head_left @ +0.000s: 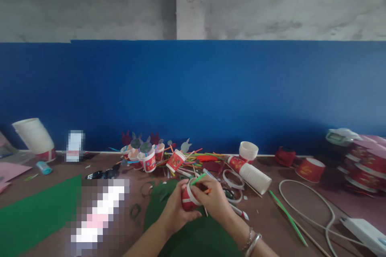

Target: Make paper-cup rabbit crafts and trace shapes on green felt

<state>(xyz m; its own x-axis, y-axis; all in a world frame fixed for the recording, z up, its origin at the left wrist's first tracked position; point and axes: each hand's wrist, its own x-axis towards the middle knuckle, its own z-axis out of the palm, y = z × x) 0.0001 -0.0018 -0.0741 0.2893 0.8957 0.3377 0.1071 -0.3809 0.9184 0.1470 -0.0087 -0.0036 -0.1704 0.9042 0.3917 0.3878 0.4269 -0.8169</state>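
A red and white paper cup [187, 200] is in my left hand [177, 208], with the fingers wrapped round its side and base. My right hand [212, 196] reaches over the cup's rim, its fingers pinched on a green strip [198, 179] that lies across the cup's opening. Something orange shows beside the right fingers. Below both hands lies dark green sheet material [193, 235].
Decorated cups [148, 162] stand behind, left of a pile of coloured sticks [208, 157]. A stack of white cups [256, 177] lies right of centre. Further right are a looped cable [304, 186], a power strip [366, 233] and red cups [310, 169].
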